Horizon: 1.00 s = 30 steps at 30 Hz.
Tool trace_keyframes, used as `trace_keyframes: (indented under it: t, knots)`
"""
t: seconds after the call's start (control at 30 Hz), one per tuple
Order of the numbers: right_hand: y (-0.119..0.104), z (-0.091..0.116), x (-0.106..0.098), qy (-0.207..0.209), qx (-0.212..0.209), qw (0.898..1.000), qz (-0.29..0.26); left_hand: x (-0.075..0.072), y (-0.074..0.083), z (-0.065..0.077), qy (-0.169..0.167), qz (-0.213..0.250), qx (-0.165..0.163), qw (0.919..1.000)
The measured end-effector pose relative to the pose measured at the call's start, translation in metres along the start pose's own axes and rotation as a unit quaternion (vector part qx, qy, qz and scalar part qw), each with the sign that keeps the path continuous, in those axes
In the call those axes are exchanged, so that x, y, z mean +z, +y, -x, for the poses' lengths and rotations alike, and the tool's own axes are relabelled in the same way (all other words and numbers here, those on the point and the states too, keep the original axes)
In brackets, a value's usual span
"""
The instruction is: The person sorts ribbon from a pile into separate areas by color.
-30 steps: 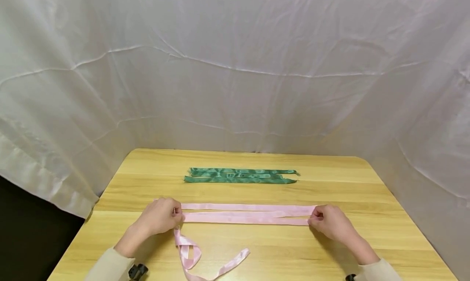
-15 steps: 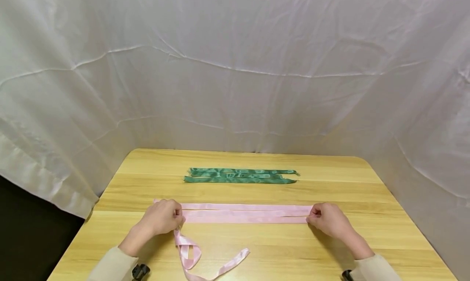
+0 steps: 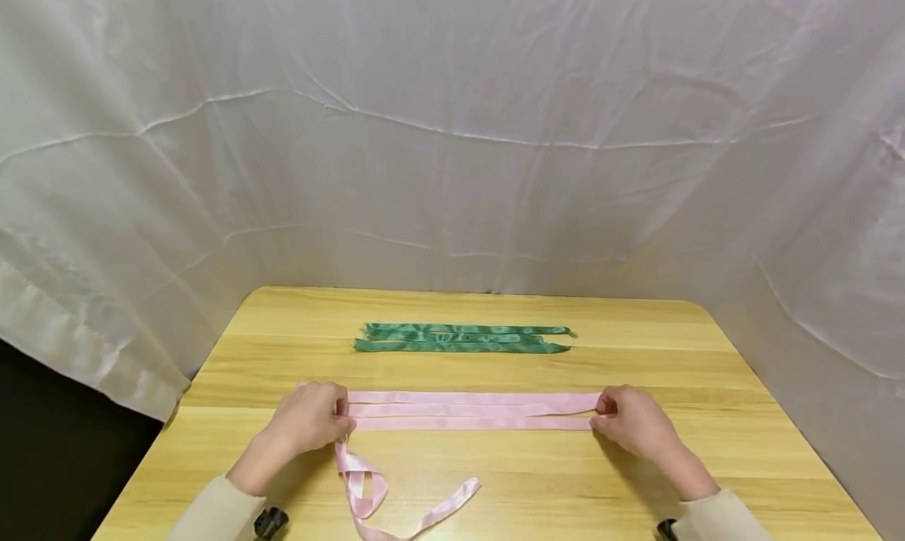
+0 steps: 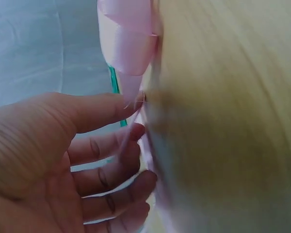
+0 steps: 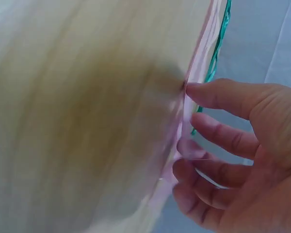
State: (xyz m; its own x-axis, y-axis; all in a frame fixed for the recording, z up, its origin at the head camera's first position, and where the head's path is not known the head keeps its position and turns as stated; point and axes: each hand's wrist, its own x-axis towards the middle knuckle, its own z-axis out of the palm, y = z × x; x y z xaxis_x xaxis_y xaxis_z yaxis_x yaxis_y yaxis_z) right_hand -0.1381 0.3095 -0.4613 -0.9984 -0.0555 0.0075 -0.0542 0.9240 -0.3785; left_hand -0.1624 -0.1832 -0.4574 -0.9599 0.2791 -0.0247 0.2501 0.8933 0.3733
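Observation:
Strips of pink satin ribbon [image 3: 452,423] lie side by side across the wooden table. At their left ends is my left hand [image 3: 311,417], its thumb on the near strip and its other fingers spread further back. My right hand [image 3: 636,422] touches the right ends, with thumb [image 5: 199,92] and fingertips apart along the edge. The near strip and the middle one part slightly toward that hand. From beside my left hand, a twisted length of pink ribbon [image 3: 440,513] trails toward the front edge. My left hand covers the far left ends.
Several green ribbon strips [image 3: 463,338] with frayed ends lie parallel behind the pink ones. Pale curtains [image 3: 452,172] surround the back and sides of the wooden table [image 3: 707,368]. Each wrist carries a small black device [image 3: 271,523].
The near pink strip has drawn closer to the middle one, then a narrow gap opens again at the right. My right hand has shifted slightly left and back; my left hand barely moves.

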Motion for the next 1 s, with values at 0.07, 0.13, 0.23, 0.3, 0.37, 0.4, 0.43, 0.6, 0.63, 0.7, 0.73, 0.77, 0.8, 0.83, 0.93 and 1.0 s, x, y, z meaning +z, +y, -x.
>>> trace_keyframes:
  t: [0.07,0.13,0.23,0.3,0.37,0.4,0.43,0.6,0.63,0.7,0.73,0.77,0.8,0.83,0.93,1.0]
  knots:
    - [-0.003,0.000,-0.001,0.027,-0.011,0.999,0.017,-0.003,0.001,0.000,0.010,-0.018,0.006,0.9998]
    - [-0.007,0.001,-0.002,0.056,-0.022,0.998,0.031,-0.006,0.003,0.001,0.027,-0.043,0.017,0.9985]
    - [-0.019,0.003,-0.007,0.080,-0.041,0.995,0.035,-0.011,0.009,0.003,0.060,-0.086,0.038,0.9938]
    - [-0.030,0.004,-0.008,0.087,-0.062,0.994,0.024,-0.014,0.017,0.005,0.079,-0.104,0.059,0.9897]
    - [-0.042,0.006,-0.008,0.090,-0.093,0.992,0.010,-0.018,0.027,0.009,0.091,-0.110,0.085,0.9861]
    - [-0.048,0.006,-0.006,0.090,-0.110,0.990,0.001,-0.019,0.032,0.010,0.097,-0.109,0.103,0.9840]
    - [-0.054,0.006,-0.004,0.092,-0.130,0.987,-0.004,-0.019,0.036,0.011,0.100,-0.105,0.124,0.9816]
    - [-0.084,0.006,0.011,0.074,-0.232,0.970,-0.019,-0.016,0.054,0.017,0.071,-0.062,0.211,0.9729]
    - [-0.090,0.007,0.014,0.070,-0.252,0.965,-0.018,-0.014,0.057,0.019,0.055,-0.052,0.222,0.9721]
    - [-0.101,0.008,0.021,0.054,-0.288,0.956,-0.017,-0.011,0.064,0.022,0.014,-0.032,0.232,0.9720]
    - [-0.106,0.009,0.024,0.046,-0.302,0.952,-0.015,-0.009,0.067,0.024,-0.011,-0.024,0.234,0.9718]
    - [-0.111,0.010,0.027,0.038,-0.314,0.949,-0.014,-0.006,0.071,0.026,-0.036,-0.020,0.238,0.9704]
    - [-0.116,0.011,0.030,0.028,-0.325,0.945,-0.013,-0.004,0.074,0.028,-0.060,-0.018,0.242,0.9684]
    - [-0.121,0.013,0.033,0.018,-0.335,0.942,-0.011,-0.002,0.077,0.030,-0.081,-0.018,0.246,0.9657]
    - [-0.132,0.018,0.039,-0.011,-0.359,0.933,-0.003,0.004,0.085,0.037,-0.132,-0.019,0.253,0.9583]
    - [-0.139,0.022,0.043,-0.033,-0.372,0.928,-0.001,0.007,0.089,0.042,-0.155,-0.017,0.251,0.9554]
